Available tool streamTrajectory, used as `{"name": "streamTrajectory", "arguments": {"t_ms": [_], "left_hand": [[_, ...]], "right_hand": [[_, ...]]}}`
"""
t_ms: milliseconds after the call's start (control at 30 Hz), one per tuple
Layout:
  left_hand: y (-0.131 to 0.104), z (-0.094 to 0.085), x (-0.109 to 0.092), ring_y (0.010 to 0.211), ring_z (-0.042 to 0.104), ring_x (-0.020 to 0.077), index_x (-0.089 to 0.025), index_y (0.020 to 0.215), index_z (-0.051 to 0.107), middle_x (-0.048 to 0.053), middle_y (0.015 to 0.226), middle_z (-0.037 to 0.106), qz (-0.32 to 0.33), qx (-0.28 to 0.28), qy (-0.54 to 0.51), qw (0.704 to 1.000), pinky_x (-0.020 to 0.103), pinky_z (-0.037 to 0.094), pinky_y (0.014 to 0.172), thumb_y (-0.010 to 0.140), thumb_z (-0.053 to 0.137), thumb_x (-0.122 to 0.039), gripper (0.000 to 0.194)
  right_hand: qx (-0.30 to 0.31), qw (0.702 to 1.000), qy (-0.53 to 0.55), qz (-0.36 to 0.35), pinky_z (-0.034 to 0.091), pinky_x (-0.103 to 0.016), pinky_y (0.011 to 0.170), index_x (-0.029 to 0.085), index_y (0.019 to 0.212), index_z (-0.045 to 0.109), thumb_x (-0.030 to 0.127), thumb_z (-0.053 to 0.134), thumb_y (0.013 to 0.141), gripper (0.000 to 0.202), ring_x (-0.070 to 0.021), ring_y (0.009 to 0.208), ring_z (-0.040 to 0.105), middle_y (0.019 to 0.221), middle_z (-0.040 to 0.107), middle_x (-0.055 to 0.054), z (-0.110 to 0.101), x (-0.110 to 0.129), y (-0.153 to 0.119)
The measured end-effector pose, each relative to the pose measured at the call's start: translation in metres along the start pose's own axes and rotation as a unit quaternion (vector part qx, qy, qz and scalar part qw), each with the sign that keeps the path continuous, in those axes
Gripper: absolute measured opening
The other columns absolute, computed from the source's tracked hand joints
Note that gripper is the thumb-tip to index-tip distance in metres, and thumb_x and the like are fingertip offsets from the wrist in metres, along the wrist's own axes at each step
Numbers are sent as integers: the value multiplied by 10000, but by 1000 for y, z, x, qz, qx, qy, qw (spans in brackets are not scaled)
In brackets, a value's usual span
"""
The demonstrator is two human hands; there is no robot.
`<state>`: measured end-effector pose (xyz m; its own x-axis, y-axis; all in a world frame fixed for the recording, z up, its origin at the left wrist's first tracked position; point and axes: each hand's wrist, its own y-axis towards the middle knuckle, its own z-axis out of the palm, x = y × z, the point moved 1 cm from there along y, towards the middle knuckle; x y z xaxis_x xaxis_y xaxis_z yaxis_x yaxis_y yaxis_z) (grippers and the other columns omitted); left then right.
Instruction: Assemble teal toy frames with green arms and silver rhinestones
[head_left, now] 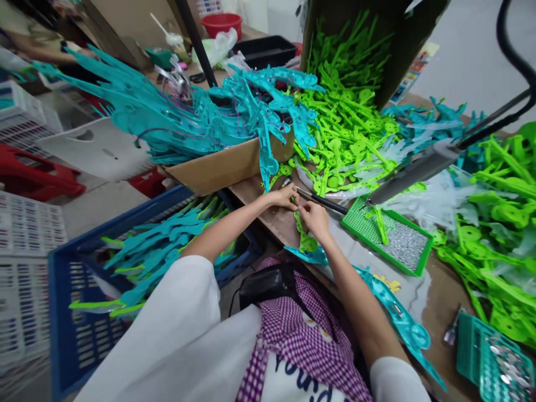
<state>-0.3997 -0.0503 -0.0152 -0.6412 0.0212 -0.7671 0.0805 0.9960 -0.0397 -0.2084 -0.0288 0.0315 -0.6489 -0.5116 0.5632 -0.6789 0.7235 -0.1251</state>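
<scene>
My left hand (286, 197) and my right hand (315, 219) meet above the near edge of the bench, fingers pinched together. Between them is the upper end of a lime-green plastic part (307, 242), whose wide round end hangs below my right hand. Fingers hide the spot where they grip it. A slim metal tool with a black handle (329, 204) lies just behind my hands. To the right, a green tray (421, 262) holds many small metal screws and one lime-green piece. A turquoise plastic shell (400, 315) lies beside my right forearm.
A cardboard box (221, 167) overflows with turquoise shells. Lime-green parts (335, 134) pile up behind my hands, with more at right. A grey corded tool (414, 170) hangs over the tray. A blue crate (79, 324) stands lower left; a teal box (475, 346) holds metal discs.
</scene>
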Motion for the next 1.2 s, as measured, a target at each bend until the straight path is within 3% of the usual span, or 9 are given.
{"name": "streamTrajectory", "arguments": {"t_ms": [167, 333, 600, 767, 867, 1000, 1200], "left_hand": [[0, -6, 0, 774, 516, 111, -144, 748, 728, 31, 920, 490, 22, 22, 5, 1000, 239, 467, 770, 569, 856, -444, 372], [-1, -5, 4, 818, 529, 115, -121, 856, 731, 45, 945, 555, 25, 31, -7, 999, 234, 451, 820, 615, 840, -351, 351], [-6, -4, -3, 804, 546, 119, -148, 834, 755, 39, 959, 498, 21, 11, 4, 1000, 260, 484, 809, 599, 855, -341, 320], [-6, 0, -1, 789, 527, 115, -168, 826, 757, 25, 963, 459, 16, 7, 4, 1000, 275, 492, 815, 601, 851, -362, 311], [-7, 2, 1, 796, 520, 116, -176, 838, 753, 22, 978, 435, 14, -1, -4, 1000, 281, 495, 808, 607, 846, -374, 318], [-10, 3, 1, 799, 519, 114, -172, 840, 748, 22, 989, 426, 16, -5, -19, 1000, 287, 497, 809, 626, 834, -374, 306], [-10, 3, 1, 817, 532, 121, -165, 839, 748, 31, 1002, 440, 19, -6, -30, 999, 293, 489, 839, 632, 834, -351, 291]], "right_hand": [[-3, 999, -39, -35, 440, -299, 748, 226, 1075, 668, 371, 403, 933, 334, -244, 936, 672, 1019, 731, -96, 19, 13, -12], [14, 988, -138, -61, 447, -338, 783, 215, 1168, 605, 298, 345, 947, 351, -262, 951, 665, 1120, 688, -126, 32, 18, -23], [28, 983, -159, -84, 439, -327, 778, 212, 1145, 607, 282, 380, 944, 312, -256, 970, 663, 1137, 684, -118, 22, 15, -33], [2, 999, -19, -41, 416, -295, 747, 165, 1048, 641, 404, 398, 942, 357, -233, 900, 659, 983, 718, -132, 7, -9, -40], [26, 998, 59, -27, 411, -276, 711, 147, 881, 674, 349, 390, 931, 352, -204, 812, 649, 863, 724, -117, 2, -23, -37], [57, 993, 103, -30, 420, -237, 667, 145, 838, 675, 291, 522, 828, 212, -154, 720, 633, 785, 723, -52, 0, -32, -31], [93, 982, 166, 5, 362, -232, 553, 150, 696, 636, 375, 655, 684, 226, -120, 565, 533, 610, 637, -1, 5, -33, -26]]}}
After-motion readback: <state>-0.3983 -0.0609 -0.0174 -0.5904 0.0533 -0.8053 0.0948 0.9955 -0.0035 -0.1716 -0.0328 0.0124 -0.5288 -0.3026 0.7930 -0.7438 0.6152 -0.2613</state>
